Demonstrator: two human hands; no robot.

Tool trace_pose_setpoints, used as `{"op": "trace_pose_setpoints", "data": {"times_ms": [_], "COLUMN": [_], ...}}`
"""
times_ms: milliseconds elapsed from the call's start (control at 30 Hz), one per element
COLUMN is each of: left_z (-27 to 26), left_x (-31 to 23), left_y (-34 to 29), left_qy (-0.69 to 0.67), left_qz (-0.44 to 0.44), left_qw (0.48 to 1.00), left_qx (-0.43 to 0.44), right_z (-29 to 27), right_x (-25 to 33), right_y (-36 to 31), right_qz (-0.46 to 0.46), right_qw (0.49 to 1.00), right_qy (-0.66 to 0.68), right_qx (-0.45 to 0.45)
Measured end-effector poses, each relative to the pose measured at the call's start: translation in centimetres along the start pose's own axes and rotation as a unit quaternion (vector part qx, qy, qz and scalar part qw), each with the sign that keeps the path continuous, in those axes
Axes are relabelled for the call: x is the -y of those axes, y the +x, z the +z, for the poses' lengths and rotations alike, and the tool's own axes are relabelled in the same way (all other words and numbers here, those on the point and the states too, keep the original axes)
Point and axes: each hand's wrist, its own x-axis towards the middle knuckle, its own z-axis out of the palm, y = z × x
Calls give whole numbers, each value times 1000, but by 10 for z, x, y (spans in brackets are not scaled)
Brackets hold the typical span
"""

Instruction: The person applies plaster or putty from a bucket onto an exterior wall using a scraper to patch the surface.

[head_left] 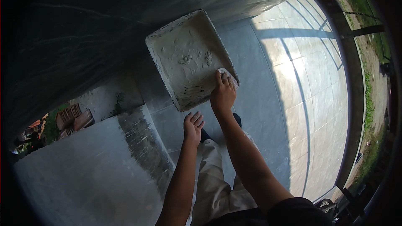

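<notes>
A rectangular tray (166, 83) with a paste-crusted rim holds wet off-white paste (188, 44), lumpy in the middle and streaked darker near its near edge. My right hand (224, 95) is at the tray's near right corner. Its fingers close over a whitish, paste-smeared piece (228, 76); the hand covers part of it, so its kind is unclear. Just below the tray's near edge, my left hand (194, 128) is held with fingers apart and nothing in it.
A dark sheet-like surface (104, 25) rises behind and left of the tray. Tiled floor (268, 100) extends right, partly sunlit, to a dark edge with posts. A grey slab (92, 171) with a dark rough strip lies at left, near stacked reddish tiles (74, 119). My legs (213, 171) stand below.
</notes>
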Motion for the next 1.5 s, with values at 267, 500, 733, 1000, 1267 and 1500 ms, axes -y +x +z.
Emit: {"op": "trace_pose_setpoints", "data": {"times_ms": [267, 500, 733, 1000, 1267, 1500], "left_z": [5, 1, 2, 6, 0, -2], "left_x": [-15, -23, -23, -13, -1, 3], "left_y": [-3, -4, 1, 0, 0, 1], "left_qy": [-30, -27, -65, -63, -71, -81], "left_qz": [-7, -12, -23, -24, -30, -29], "left_qw": [999, 998, 996, 996, 996, 996], "left_qx": [33, 55, 47, 64, 42, 24], "right_z": [9, 16, 6, -20, -15, -14], "right_x": [17, 19, 15, -7, -34, -42], "right_y": [1, 7, -8, -5, 14, 10], "right_qz": [44, 61, -4, -177, -255, -276], "right_qw": [998, 997, 999, 984, 965, 960], "right_qy": [-40, -56, -48, 32, 24, 7], "right_qx": [-12, 10, 13, 18, 53, 46]}}
